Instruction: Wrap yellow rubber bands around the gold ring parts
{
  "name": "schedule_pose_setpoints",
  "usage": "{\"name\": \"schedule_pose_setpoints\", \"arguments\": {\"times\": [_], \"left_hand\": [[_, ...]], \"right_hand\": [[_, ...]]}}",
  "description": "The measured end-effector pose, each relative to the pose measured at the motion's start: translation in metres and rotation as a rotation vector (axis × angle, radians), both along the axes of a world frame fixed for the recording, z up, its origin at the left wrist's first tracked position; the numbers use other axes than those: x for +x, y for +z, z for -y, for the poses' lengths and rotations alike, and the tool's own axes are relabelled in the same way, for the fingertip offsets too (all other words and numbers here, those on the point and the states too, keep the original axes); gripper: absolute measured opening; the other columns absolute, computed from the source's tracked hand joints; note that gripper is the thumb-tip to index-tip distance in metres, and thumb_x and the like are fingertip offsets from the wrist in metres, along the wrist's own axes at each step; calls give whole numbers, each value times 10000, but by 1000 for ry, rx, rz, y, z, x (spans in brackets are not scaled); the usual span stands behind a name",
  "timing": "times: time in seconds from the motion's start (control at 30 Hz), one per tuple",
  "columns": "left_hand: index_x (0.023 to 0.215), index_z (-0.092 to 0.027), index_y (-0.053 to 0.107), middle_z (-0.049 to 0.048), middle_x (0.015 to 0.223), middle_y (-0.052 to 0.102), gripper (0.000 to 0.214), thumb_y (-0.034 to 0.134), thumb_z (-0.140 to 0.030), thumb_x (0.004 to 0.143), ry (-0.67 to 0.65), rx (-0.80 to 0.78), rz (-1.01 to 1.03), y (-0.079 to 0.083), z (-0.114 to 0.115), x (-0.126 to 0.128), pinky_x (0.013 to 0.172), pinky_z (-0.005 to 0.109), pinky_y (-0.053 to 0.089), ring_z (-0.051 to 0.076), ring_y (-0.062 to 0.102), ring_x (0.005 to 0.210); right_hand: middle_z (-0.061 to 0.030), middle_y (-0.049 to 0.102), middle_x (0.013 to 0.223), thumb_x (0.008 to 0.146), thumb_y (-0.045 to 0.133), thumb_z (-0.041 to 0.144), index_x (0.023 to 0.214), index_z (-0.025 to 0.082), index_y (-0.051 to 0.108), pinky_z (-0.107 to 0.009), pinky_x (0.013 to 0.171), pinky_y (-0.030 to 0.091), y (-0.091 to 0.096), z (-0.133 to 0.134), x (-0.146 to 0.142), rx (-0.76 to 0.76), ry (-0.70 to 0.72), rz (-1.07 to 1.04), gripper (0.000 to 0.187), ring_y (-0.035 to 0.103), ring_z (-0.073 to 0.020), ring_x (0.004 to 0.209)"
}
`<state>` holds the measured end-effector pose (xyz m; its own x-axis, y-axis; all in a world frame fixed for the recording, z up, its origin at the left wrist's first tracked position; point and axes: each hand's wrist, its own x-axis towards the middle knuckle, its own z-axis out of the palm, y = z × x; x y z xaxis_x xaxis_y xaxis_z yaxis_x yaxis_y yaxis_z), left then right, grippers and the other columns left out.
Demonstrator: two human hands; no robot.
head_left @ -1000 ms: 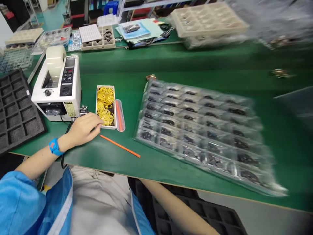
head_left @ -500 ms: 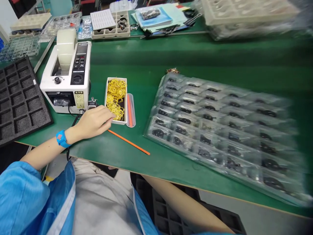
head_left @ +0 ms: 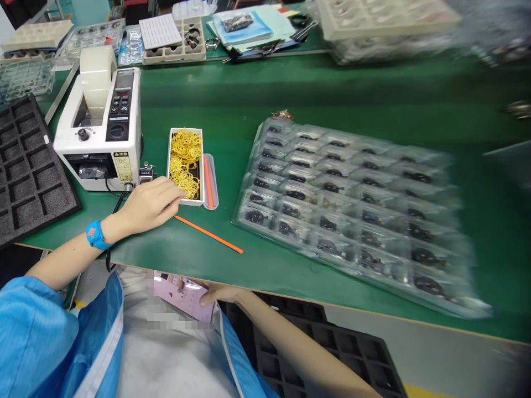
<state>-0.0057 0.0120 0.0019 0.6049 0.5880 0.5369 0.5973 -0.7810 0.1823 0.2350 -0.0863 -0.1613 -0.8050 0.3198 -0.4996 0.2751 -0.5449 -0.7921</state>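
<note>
My left hand (head_left: 149, 205) rests on the green table (head_left: 290, 94) with its fingers curled, the fingertips at the near end of a white box of yellow rubber bands (head_left: 185, 164). What, if anything, the fingers pinch is hidden. An orange stick (head_left: 208, 235) lies just right of that hand. My right hand (head_left: 219, 294) is below the table edge, over my lap, gripping a pink phone (head_left: 183, 295). A clear blister tray of small black parts (head_left: 352, 204) lies to the right on the table.
A white tape dispenser (head_left: 99, 124) stands left of the rubber band box. A black foam tray (head_left: 25, 166) lies at the far left, another (head_left: 332, 354) sits below the table edge. Trays, papers and tools crowd the back of the table.
My right hand has come up from under the table edge holding a pink phone, which was out of sight before. The left hand has stayed by the rubber band box.
</note>
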Motion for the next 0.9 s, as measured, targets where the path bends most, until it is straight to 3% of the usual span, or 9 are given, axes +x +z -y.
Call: {"name": "schedule_pose_setpoints", "arguments": {"times": [0.07,0.17,0.23,0.43,0.67,0.9], "left_hand": [[906,-155,606,76,819,691,200,409,-164,935,4,-11,3,0,0,0,724,329,537,194,640,822],[913,-160,612,71,838,694,182,431,-162,925,5,-20,20,0,-1,-1,747,338,544,192,645,840],[916,-160,614,72,849,696,172,443,-160,919,6,-21,33,0,-1,-1,757,342,547,192,646,848],[909,-166,610,78,848,697,168,442,-166,919,7,-37,47,1,-2,-1,758,351,537,196,639,844],[898,-158,609,79,839,693,156,453,-162,914,-1,-17,55,1,-4,-2,753,346,526,198,636,837],[890,-153,611,81,835,695,164,449,-163,916,4,-29,52,-1,-5,-3,755,344,523,198,633,833]], "right_hand": [[-95,579,1277,854,679,442,1244,168,576,-474,961,477,-3,2,1,-75,62,-90,488,579,-273,1142],[-108,553,1351,542,864,544,1305,190,546,-454,1047,406,-7,8,0,-152,102,-192,899,503,-316,1258],[-122,534,1381,469,881,552,1357,203,496,-438,1057,397,-9,12,-2,-182,106,-231,1030,488,-314,1281],[-134,605,1286,528,853,519,1414,205,420,-457,989,455,-3,20,-9,-251,188,-300,1036,649,-289,1073],[-93,557,1351,500,880,341,1349,177,520,-389,1058,401,0,21,-9,-205,247,-284,936,505,-286,1255],[-106,546,1359,518,856,352,1393,180,476,-416,1031,426,-11,25,-7,-181,271,-246,969,483,-310,1265]]}}
